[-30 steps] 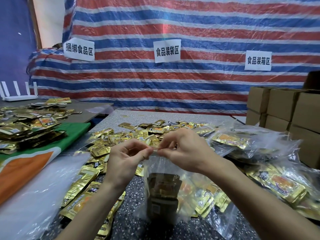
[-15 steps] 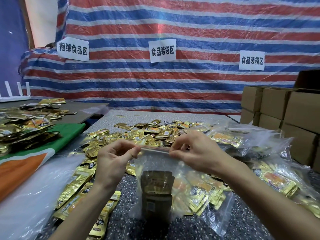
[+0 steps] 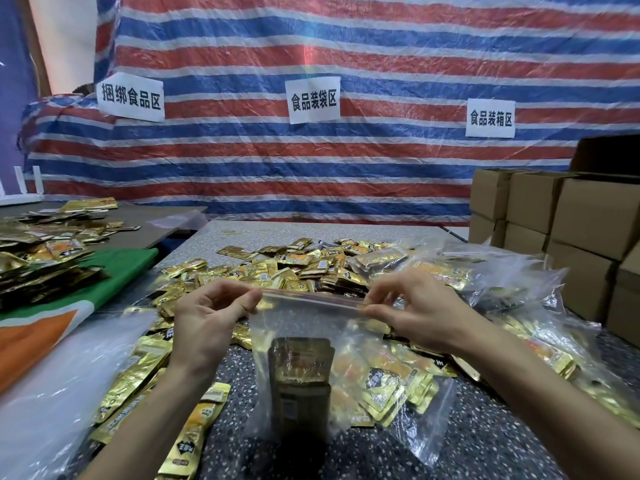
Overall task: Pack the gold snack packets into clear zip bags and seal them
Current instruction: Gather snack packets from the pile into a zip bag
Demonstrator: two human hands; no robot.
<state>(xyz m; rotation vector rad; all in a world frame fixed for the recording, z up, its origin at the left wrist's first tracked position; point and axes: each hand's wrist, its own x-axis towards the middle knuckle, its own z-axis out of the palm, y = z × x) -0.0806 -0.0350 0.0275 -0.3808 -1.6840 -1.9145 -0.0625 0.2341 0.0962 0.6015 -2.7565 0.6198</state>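
Clear bag (image 3: 304, 327): held upright at the near bench (image 3: 485, 445), packets (image 3: 299, 368) inside.
Grips: zip (image 3: 311, 298) ends pinched by left grip (image 3: 207, 317) and right grip (image 3: 419, 310).
Handling: judged light, slippery film; best taken at the zip.

a clear zip bag (image 3: 304, 317) is held upright by its top corners, its red-lined zip strip stretched level across the top. inside, a stack of gold snack packets (image 3: 300, 368) stands on end at the bottom. loose gold packets (image 3: 277, 268) lie heaped behind it and to the left. filled clear bags (image 3: 391, 379) lie piled to the right.
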